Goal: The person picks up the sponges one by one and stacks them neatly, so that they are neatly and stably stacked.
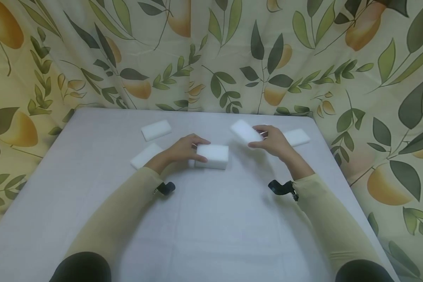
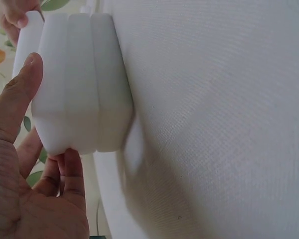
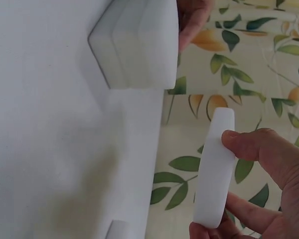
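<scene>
Three white sponges lie flat on one another in a stack (image 1: 213, 158) near the middle of the table. My left hand (image 1: 183, 149) grips the stack's left end, its thumb along the near side and fingers behind, and the left wrist view shows the layers of the stack (image 2: 82, 94) pressed together. To the right, my right hand (image 1: 273, 141) pinches another white sponge (image 1: 246, 132) between thumb and fingers. That sponge (image 3: 215, 169) is raised off the table and tilted, apart from the stack in the right wrist view.
Two loose white sponges, one farther back (image 1: 156, 130) and one nearer (image 1: 146, 155), lie left of the stack. Another sponge (image 1: 297, 137) lies behind my right hand. A white cloth covers the table (image 1: 211, 219); a leaf-and-fruit patterned curtain (image 1: 229, 58) hangs behind it.
</scene>
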### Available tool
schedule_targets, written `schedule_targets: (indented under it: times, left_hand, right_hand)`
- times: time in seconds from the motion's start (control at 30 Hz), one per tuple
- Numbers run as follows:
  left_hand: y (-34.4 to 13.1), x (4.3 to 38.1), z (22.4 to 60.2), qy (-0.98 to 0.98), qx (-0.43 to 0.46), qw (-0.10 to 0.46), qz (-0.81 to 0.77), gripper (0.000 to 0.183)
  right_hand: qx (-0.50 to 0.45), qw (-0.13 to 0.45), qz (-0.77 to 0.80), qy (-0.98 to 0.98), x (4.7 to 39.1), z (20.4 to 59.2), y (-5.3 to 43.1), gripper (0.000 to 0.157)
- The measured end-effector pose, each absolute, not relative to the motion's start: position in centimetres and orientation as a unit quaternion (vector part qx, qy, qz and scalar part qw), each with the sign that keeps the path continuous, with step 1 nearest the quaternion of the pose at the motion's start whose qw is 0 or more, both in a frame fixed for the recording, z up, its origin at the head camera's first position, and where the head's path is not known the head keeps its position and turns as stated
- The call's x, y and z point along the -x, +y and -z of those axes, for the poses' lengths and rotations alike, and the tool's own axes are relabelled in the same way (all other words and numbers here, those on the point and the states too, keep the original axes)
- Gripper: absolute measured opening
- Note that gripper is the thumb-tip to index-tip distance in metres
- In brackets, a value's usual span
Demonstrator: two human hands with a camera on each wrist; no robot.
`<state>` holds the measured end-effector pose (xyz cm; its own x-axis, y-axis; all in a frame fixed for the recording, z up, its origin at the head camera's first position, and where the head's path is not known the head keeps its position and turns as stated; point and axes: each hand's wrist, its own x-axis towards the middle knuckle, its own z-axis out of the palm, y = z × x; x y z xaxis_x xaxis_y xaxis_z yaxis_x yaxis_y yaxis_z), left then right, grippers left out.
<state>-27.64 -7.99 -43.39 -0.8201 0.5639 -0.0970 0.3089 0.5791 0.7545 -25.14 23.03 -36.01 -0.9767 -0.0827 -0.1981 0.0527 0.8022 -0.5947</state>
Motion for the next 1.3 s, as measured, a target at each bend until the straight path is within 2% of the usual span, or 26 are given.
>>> schedule_targets:
  times: [0.47, 1.3]
  left_hand:
    - [-8.1, 27.8, 43.5, 0.869, -0.258, 0.164, -0.389, 0.068]
    - [-8.4, 27.7, 43.3, 0.869, -0.252, 0.177, -0.388, 0.073]
  right_hand:
    - [0.042, 0.122, 0.319, 0.939, 25.0, 36.1, 21.2, 0.069]
    - [0.106, 0.133, 0.311, 0.935, 24.9, 37.0, 19.3, 0.068]
